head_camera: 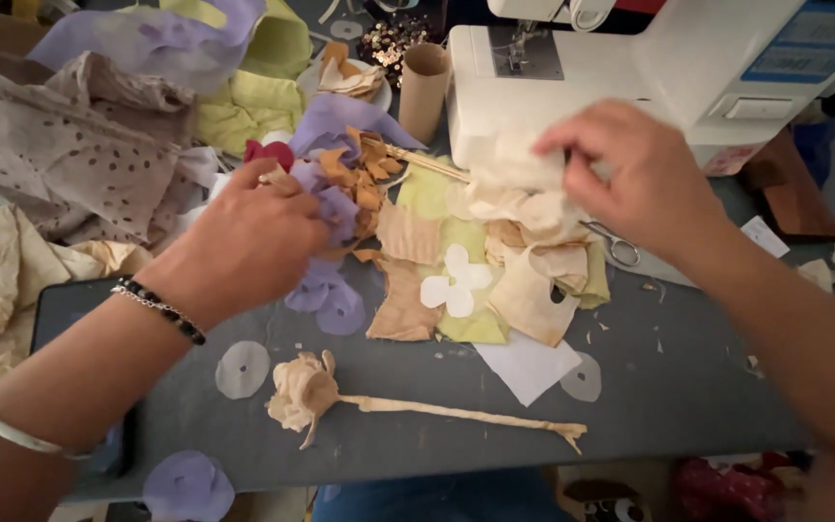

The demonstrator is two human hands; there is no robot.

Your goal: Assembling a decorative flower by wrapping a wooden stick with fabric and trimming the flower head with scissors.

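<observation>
Spotted beige cloth (60, 145) heaped far left on grey bench (678, 387). Left hand (244, 237), beaded bracelet at wrist, palm down, grip clamped on lilac and orange fabric petals (345, 193). One finished cream fabric flower on twisted stem (306, 389) lying below, nearer bench edge. One white four-lobed petal cutout (456, 282) at centre. Right hand (640, 179), fingers pinched together on cream fabric scraps (524, 198), beside one pair of small scissors (619, 246) and white sewing machine (669, 68).

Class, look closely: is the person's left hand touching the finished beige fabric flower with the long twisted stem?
Apart. The head view shows the left hand gripping purple fabric petals, with bare grey table between it and the beige fabric flower.
</observation>
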